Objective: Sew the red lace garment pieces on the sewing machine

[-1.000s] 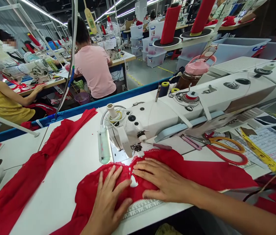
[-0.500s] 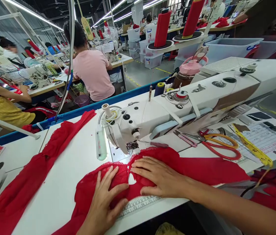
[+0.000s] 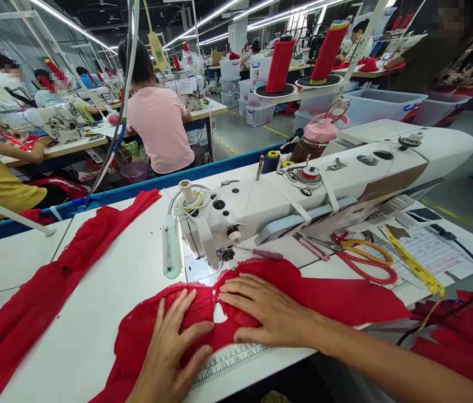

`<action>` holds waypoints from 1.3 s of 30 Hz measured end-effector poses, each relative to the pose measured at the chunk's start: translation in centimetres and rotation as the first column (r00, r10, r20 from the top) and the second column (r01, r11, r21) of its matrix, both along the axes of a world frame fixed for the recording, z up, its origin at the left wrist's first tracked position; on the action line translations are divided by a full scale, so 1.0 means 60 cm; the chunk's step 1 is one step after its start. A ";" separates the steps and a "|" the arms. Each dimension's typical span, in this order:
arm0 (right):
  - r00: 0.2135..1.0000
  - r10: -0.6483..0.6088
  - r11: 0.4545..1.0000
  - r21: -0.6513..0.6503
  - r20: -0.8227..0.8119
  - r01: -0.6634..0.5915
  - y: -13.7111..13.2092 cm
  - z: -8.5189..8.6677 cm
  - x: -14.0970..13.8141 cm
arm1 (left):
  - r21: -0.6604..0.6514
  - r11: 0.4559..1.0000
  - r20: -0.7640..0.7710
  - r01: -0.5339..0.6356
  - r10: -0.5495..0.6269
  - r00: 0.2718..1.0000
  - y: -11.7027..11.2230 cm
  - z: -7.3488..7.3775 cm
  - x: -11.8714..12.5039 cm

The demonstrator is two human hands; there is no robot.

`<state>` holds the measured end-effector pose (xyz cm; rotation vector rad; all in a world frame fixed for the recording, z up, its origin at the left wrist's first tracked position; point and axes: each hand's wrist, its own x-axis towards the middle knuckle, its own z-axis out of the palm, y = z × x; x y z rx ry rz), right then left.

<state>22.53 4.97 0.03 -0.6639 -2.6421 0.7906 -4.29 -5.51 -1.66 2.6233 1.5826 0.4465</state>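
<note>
Head view shows both hands pressed flat, fingers spread, on the red lace piece (image 3: 261, 291), which lies on the white surface (image 3: 106, 313) with its long axis running left to right just below the sewing machine's needle (image 3: 225, 254). Right hand (image 3: 267, 313) lies nearer the needle; left hand (image 3: 173, 352) sits lower left, closer to the surface's near edge.

Two hands, the left hand (image 3: 169, 352) and the right hand (image 3: 267, 313), lie on one red lace piece (image 3: 337, 296). One sewing machine (image 3: 303, 190) stands on the surface (image 3: 106, 291), with one pair of scissors (image 3: 357, 257) and one tape measure (image 3: 415, 266). Two red thread cones, one (image 3: 280, 66) beside the other (image 3: 328, 51), and one pink-lidded bottle (image 3: 318, 137) stand behind.
</note>
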 end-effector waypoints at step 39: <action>1.000 -0.002 1.000 -0.026 0.014 0.002 0.002 -0.001 0.000 | -0.031 0.998 0.080 -0.057 0.060 0.995 -0.001 -0.007 -0.002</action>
